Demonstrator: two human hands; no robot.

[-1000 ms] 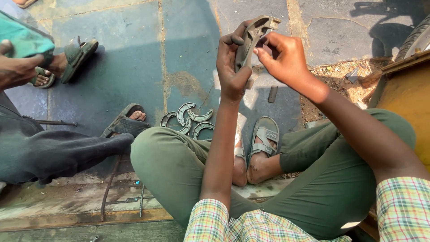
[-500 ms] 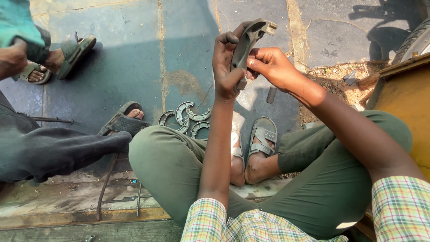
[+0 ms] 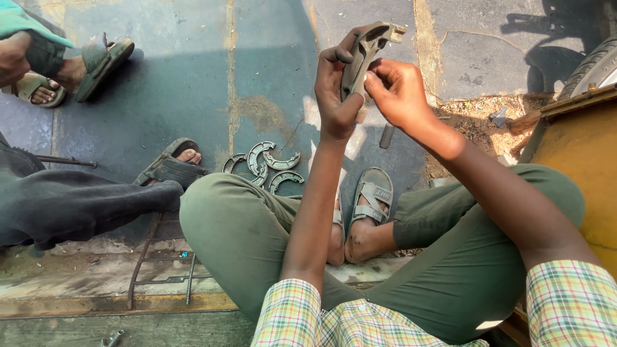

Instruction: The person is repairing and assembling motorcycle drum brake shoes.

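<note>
Right now my left hand (image 3: 335,96) grips the curved brake shoe (image 3: 364,53) at twelve o'clock while my right hand (image 3: 397,90) pinches its edge; a slip could drop it onto my sandal (image 3: 371,200).

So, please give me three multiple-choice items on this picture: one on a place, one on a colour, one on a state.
1. Where do the loose curved metal parts lie?
A. on the ground by the left knee
B. on the yellow box
C. in the lap

2. What colour are the trousers?
A. blue
B. olive green
C. white

3. How is the curved part held?
A. it lies on the ground
B. one hand alone
C. both hands, raised

Answers:
1 A, they lie on the dark ground just beyond the knee.
2 B, both folded legs are olive green.
3 C, the left hand grips it and the right hand has its fingers on it.
</note>
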